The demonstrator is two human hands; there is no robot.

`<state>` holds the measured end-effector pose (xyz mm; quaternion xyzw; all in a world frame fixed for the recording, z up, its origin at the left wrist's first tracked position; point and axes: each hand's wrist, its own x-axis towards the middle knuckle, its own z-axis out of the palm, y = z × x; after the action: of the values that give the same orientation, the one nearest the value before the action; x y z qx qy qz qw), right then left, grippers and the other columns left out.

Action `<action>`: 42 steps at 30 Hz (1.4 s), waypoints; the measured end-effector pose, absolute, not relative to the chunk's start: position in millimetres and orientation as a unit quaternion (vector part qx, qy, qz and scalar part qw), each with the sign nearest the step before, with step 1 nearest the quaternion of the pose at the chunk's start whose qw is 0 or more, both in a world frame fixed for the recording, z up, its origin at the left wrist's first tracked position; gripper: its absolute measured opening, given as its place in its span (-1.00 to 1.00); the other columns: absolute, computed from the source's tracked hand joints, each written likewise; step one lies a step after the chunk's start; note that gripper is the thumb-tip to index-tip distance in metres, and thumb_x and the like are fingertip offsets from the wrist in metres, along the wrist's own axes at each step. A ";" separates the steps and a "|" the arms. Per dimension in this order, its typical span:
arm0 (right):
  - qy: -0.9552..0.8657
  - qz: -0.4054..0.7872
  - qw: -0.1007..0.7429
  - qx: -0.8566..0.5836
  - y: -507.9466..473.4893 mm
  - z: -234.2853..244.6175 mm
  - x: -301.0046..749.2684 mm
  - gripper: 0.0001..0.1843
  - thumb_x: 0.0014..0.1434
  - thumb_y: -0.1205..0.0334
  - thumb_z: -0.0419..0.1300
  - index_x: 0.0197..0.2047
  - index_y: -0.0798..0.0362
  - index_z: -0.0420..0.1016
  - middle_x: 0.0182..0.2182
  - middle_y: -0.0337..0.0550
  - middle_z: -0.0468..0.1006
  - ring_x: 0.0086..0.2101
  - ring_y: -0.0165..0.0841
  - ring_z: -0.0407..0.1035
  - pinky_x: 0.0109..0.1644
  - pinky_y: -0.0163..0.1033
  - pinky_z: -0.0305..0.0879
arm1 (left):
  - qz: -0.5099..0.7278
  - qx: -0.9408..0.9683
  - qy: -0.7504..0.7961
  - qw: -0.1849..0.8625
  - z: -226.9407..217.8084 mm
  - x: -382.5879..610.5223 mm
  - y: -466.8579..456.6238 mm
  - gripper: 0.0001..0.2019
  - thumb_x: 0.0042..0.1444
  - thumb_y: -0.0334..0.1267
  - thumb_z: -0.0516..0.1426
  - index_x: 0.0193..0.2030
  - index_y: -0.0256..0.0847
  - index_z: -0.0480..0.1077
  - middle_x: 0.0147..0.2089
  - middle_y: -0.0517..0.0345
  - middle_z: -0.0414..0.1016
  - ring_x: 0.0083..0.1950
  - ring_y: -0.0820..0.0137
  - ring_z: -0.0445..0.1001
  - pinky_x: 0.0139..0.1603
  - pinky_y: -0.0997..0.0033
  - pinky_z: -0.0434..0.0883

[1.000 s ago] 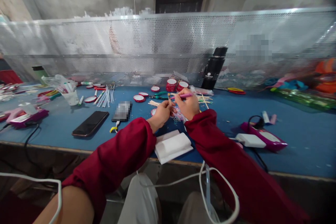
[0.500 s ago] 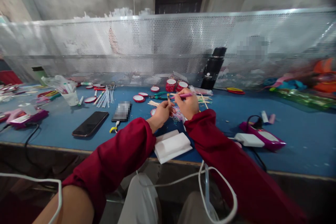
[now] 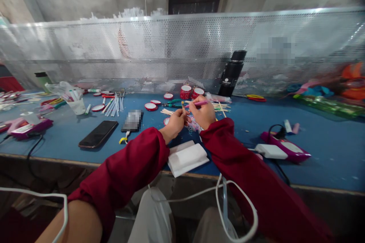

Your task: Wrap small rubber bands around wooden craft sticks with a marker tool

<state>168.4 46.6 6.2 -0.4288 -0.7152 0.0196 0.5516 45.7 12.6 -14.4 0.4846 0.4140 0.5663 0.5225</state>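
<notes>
Between the thumb and fingers of my left hand (image 3: 176,123) is a thin, pale wooden stick (image 3: 183,108), held upright, with a yellowish tip. My right hand (image 3: 204,114) grips a pink pen (image 3: 199,104) like a writing tool, its point at or very near the stick; contact is too small to make out. Below both hands lies a tangle of pale coloured strings (image 3: 194,125), partly covered by them. Loose wooden sticks (image 3: 167,112) rest just left of the hands. Closer to me is folded white paper (image 3: 189,159).
Red round pieces with white faces (image 3: 186,92) sit behind the hands near green-handled pliers (image 3: 174,102). A black flask (image 3: 231,74) stands by the perforated metal screen (image 3: 188,45). A phone (image 3: 98,134) lies left, a purple power strip (image 3: 293,150) right. White cable (image 3: 253,216) loops over my lap.
</notes>
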 end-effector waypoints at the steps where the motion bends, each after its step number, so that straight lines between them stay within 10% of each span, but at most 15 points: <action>1: -0.713 0.019 0.552 -0.432 46.0 6.5 168.3 -0.81 0.17 0.09 0.14 -0.44 -0.07 0.31 -0.54 -0.22 0.47 -0.47 -0.27 0.35 -0.37 -0.19 0.15 | 0.567 0.484 0.414 0.523 -14.3 45.7 12.5 -0.86 0.28 -0.44 0.09 -0.32 -0.23 0.35 -0.55 0.25 0.39 -0.60 0.56 0.27 -0.52 0.57 0.19; 42: -0.687 0.052 0.592 -0.419 46.4 6.8 168.0 -0.84 0.16 0.10 0.18 -0.42 -0.06 0.33 -0.53 -0.24 0.50 -0.47 -0.28 0.40 -0.36 -0.19 0.23 | 0.567 0.483 0.415 0.523 -14.0 45.7 12.6 -0.88 0.28 -0.43 0.09 -0.31 -0.23 0.34 -0.55 0.25 0.39 -0.60 0.57 0.27 -0.53 0.58 0.20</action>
<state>168.0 46.4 6.8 -0.4189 -0.6865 0.0520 0.5920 45.7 12.6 -14.0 0.4830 0.4154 0.5667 0.5226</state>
